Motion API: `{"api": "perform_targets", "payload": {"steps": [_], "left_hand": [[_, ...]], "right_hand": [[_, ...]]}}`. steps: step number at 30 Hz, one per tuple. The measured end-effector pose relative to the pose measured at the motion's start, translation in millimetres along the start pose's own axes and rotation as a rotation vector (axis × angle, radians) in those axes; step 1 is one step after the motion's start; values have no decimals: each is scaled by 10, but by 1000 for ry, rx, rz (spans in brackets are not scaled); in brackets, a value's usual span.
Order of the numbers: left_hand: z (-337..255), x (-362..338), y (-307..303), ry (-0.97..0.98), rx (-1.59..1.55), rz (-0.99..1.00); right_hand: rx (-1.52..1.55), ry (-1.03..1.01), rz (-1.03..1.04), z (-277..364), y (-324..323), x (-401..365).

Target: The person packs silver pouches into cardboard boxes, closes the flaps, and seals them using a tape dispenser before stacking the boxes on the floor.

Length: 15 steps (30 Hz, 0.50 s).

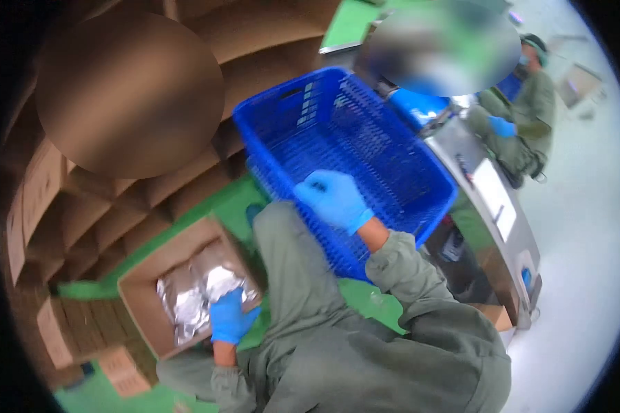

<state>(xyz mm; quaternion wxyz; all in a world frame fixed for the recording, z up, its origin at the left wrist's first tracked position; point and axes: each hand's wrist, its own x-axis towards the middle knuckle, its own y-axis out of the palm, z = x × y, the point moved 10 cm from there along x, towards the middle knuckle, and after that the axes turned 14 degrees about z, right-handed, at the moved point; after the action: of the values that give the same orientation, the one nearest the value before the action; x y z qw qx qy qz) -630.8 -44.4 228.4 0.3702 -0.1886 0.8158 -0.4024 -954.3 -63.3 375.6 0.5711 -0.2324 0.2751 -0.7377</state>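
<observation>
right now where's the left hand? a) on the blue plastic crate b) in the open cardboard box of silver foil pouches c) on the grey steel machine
b: the blue-gloved left hand lies on the silver foil pouches inside the open brown cardboard box; the right hand holds the blue plastic crate

Blue crate, near corner behind right sleeve; round blur over stacked cartons.

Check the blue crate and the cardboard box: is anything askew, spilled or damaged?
Only the blue plastic lattice crate looks odd: it is tilted rather than level, with the right hand on its near rim. The crumpled silver foil pouches lie inside the open brown cardboard box by the left hand. Nothing looks spilled or torn.
</observation>
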Motion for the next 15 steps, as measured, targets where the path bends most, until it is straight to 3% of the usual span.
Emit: {"api": "perform_targets", "payload": {"steps": [2,3,5,6,7,9,13,15], "left_hand": [[145,133,215,-44,29,118],[216,156,263,0,-35,72],[213,175,236,38,-109,37],[190,171,235,19,-66,65],[188,173,239,-2,-25,92],[215,157,238,-6,-32,74],[167,74,137,-27,-67,15],[148,74,135,-20,-54,24]], "right_hand": [[39,194,-214,-505,-923,-102],[-66,126,-418,-786,-1362,-136],[243,193,-663,-1861,-2137,-283],[318,265,-627,-2333,-2493,-360],[527,395,-783,-2519,-2677,-596],[800,450,-839,-3045,-2917,-793],[1288,449,-661,-3831,-3056,-712],[1267,457,-621,-3666,-3018,-649]]}}
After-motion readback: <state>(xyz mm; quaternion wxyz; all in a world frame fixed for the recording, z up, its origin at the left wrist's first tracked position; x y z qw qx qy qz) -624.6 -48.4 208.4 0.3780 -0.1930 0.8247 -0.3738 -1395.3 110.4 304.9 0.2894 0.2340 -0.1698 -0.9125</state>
